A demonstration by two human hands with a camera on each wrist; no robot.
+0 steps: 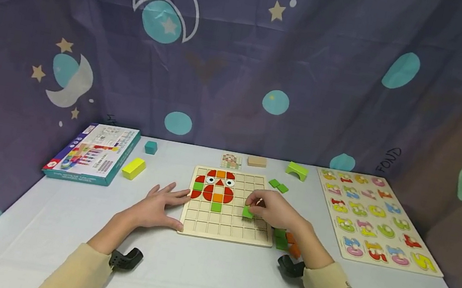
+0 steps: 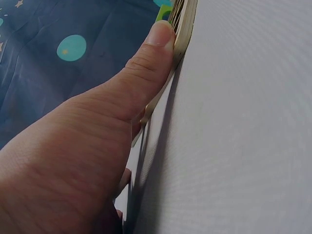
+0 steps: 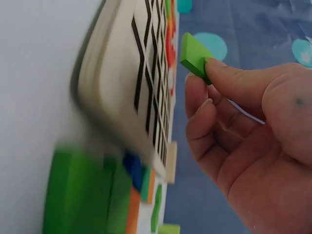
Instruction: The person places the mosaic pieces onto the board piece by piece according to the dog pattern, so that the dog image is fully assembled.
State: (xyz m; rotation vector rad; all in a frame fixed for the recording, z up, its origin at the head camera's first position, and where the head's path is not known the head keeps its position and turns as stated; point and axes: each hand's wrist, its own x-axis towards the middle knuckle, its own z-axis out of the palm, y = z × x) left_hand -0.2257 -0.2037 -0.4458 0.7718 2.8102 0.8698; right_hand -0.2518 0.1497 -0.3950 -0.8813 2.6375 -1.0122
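Observation:
A wooden grid board (image 1: 225, 233) lies flat on the white table, its upper left part filled with red, orange and green tiles that form a figure with two eyes (image 1: 220, 182). At the board's left edge my left hand (image 1: 158, 208) rests with spread fingers. Its thumb (image 2: 146, 63) lies along the rim in the left wrist view. My right hand (image 1: 277, 210) pinches a green square tile (image 3: 195, 54) between thumb and fingers, over the right half of the grid. Just below the figure sits another green tile (image 1: 216, 207) in a cell.
Green and orange tiles (image 1: 281, 243) lie by the board's lower right corner, partly behind my right wrist; two green tiles (image 1: 282, 188) sit farther back. Behind the board are a pattern card (image 1: 231, 161), a wooden block (image 1: 257, 161) and a green arch (image 1: 297, 171). A box (image 1: 94, 151) and a number puzzle (image 1: 376, 219) flank it.

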